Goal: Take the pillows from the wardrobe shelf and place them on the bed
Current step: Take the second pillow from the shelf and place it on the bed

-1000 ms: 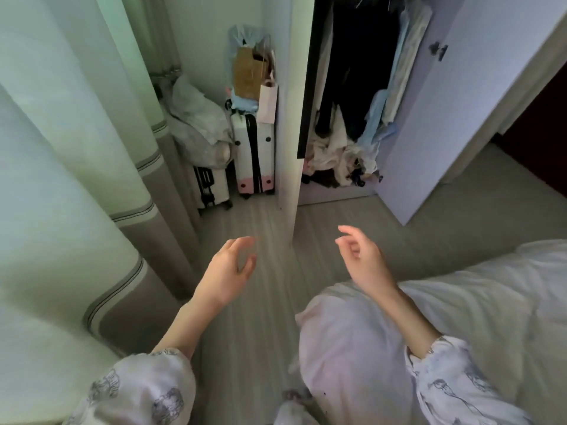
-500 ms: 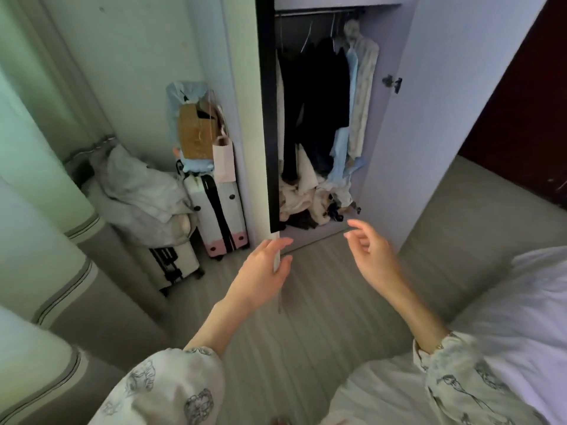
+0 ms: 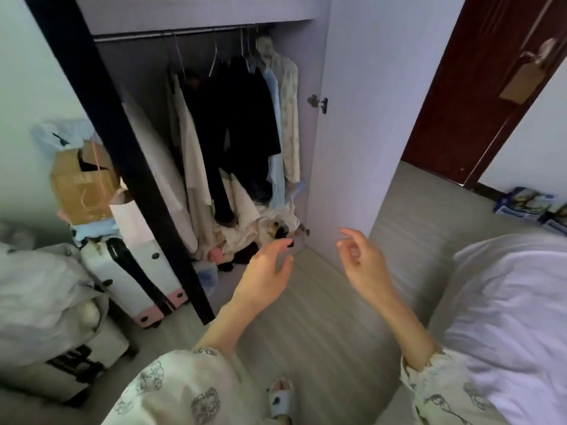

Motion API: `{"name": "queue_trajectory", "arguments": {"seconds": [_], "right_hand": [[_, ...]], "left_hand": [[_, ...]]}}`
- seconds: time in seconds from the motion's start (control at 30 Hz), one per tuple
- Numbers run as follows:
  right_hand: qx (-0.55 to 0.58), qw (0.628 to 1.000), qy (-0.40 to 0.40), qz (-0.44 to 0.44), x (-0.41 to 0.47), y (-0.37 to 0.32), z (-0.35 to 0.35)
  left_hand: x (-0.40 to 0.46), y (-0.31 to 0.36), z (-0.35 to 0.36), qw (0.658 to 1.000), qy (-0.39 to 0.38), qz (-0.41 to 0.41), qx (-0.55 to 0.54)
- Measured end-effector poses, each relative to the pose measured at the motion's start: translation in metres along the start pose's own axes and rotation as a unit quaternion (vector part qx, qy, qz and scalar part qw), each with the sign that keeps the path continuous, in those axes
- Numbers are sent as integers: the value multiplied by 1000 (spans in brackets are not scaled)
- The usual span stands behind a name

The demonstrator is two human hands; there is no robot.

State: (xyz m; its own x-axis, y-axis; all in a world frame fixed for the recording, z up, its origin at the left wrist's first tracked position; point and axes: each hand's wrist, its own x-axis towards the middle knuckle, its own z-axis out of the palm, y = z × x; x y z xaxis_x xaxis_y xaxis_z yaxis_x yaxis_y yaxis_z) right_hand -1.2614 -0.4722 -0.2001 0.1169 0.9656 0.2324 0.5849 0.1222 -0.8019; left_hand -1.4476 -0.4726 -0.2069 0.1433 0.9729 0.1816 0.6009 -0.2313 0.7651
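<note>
The open wardrobe [image 3: 346, 124] stands ahead with dark and pale clothes hanging from its rail and a heap of clothes on its floor. Its shelf [image 3: 196, 13] runs along the top edge of the view; what lies on it is hidden. No pillow shows in the wardrobe. My left hand [image 3: 265, 273] and my right hand [image 3: 363, 260] are held out in front of the wardrobe's lower part, both empty with fingers apart. The bed [image 3: 515, 314], covered in white bedding, lies at the right.
A white and pink suitcase [image 3: 135, 271] stands left of the wardrobe, with a cardboard box [image 3: 81, 185] and a paper bag on it. Piled bedding and another case sit at the far left. A dark wooden door [image 3: 478, 96] and boxes [image 3: 527, 204] are at the right.
My view has swung upward and closer to the wardrobe, so the rail and shelf now show. Both hands have risen toward the wardrobe opening, still empty.
</note>
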Motion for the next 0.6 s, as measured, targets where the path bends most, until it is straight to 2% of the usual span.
{"name": "queue_trajectory", "arguments": {"seconds": [0.17, 0.43, 0.6], "right_hand": [[14, 1000, -7, -3, 104, 11, 8], [-3, 997, -6, -77, 286, -12, 10], [-3, 990, -15, -138, 385, -38, 10]], "left_hand": [[112, -14, 9, 1000, 19, -5, -22], [306, 13, -7, 991, 90, 75, 58], [390, 14, -44, 983, 131, 77, 101]]}}
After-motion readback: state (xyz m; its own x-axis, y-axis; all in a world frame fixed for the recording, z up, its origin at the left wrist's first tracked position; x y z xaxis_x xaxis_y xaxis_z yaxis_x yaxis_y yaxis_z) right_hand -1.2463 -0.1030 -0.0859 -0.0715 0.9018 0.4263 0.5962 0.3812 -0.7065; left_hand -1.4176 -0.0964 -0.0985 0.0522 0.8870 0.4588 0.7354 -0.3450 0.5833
